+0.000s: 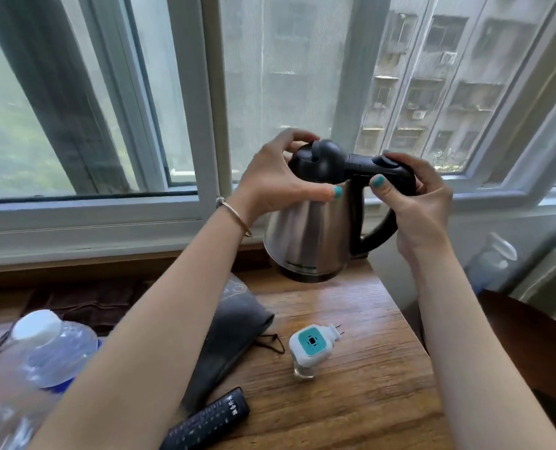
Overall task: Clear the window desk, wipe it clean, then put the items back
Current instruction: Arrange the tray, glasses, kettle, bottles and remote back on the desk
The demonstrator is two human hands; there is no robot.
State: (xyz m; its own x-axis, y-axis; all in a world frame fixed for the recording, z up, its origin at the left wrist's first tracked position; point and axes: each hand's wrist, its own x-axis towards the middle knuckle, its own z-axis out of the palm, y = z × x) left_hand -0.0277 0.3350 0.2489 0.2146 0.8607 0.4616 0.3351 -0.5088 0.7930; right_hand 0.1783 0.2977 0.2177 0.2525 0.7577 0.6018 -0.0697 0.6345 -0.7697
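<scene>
2 grips are applied to the kettle [306, 228]: the left hand [280, 180] is closed around the black lid [315, 160] and upper body, thumb across the steel wall, and the right hand [423, 203] is wrapped around the black handle [377, 222], thumb near the lid-release button.

The kettle is located at the far right corner of the counter [351, 368], just before the window sill [91, 222]. It cannot be told whether its base rests on the wood or is raised slightly. Its long axis is close to upright, tilted a little; the handle is turned to the right and the spout side to the left, hidden by the left hand.

The clearing step is judged to be in hand and at an early stage, since a grey pouch [228, 339], a plug-in device [312, 345], a remote control [208, 423] and a water bottle [52, 349] are left on the counter.

For the next move, a level lift clear of the window frame is called for, with the weight taken at the handle, the lid kept shut, and any water inside allowed for.
</scene>
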